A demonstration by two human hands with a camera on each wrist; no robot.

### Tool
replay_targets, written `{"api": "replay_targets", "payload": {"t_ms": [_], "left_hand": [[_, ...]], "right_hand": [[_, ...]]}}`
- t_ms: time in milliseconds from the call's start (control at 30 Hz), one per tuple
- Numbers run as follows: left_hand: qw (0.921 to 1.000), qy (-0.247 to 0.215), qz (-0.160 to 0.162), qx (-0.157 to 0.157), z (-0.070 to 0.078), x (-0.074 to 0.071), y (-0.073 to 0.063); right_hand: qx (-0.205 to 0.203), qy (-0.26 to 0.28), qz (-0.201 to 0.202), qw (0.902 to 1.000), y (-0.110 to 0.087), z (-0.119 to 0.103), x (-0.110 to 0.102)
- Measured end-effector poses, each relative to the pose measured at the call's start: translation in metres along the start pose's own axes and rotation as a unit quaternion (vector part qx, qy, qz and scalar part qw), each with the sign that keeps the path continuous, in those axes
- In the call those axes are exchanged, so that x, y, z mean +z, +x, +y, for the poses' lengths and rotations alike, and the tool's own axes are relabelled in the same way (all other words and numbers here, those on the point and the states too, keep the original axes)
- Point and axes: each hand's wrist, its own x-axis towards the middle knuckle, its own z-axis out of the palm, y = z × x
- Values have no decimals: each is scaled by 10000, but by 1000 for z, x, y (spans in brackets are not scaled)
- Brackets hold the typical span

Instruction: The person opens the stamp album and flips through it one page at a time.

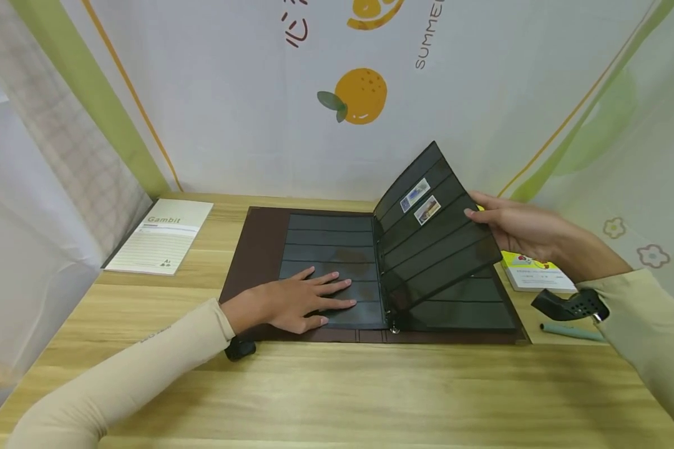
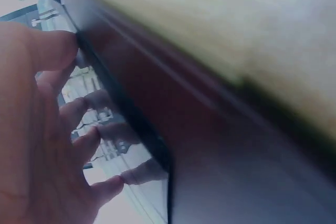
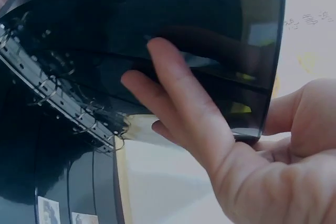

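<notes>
The album (image 1: pixel 255 249) is lying open in the middle of the table (image 1: pixel 337 393), its rings (image 3: pixel 47 90) holding black pocket sheets. One raised page (image 1: pixel 438 249) is standing tilted above the right side, bearing two stamps (image 1: pixel 428 210). Wood is showing along the album's near edge and, as a narrow strip, along its far edge before the cloth (image 1: pixel 247 125). At right, a box (image 1: pixel 539 277) and a pen (image 1: pixel 573 331) are lying near the cover's edge; at left, a strip of wood is separating it from the notepad (image 1: pixel 157 240). The notepad is reading "Gambit"; the cloth is showing "SUMME", cut off at the top; the box's print is too small to read. The left hand (image 1: pixel 309 302) is resting palm down on the left sheet, fingers spread apart. The right hand (image 1: pixel 530 231) is pinching the raised page's outer edge between thumb and fingers.
</notes>
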Motion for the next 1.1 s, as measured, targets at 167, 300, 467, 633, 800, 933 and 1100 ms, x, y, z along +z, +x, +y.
{"api": "replay_targets", "payload": {"t_ms": [167,300,467,633,800,933,1100], "left_hand": [[9974,-279,657,-87,11,-15,3],[9456,-2587,1945,-316,48,-52,18],[8312,-4640,2937,-868,105,-128,47],[8241,-4689,2969,-1137,126,-172,65],[8175,-4888,2803,-1188,125,-175,64],[8024,-5046,2933,-1248,120,-173,55],[7552,-5572,3183,-1342,107,-160,29]], "right_hand": [[91,-144,59,9998,1,-6,5],[-277,398,-504,9976,2,-9,7],[-611,385,-794,9942,0,-16,12],[-236,157,-201,9994,1,-23,23],[-272,238,-368,9987,3,-27,33],[-585,427,-629,9954,4,-26,41],[-1151,282,-933,9886,9,-12,50]]}}
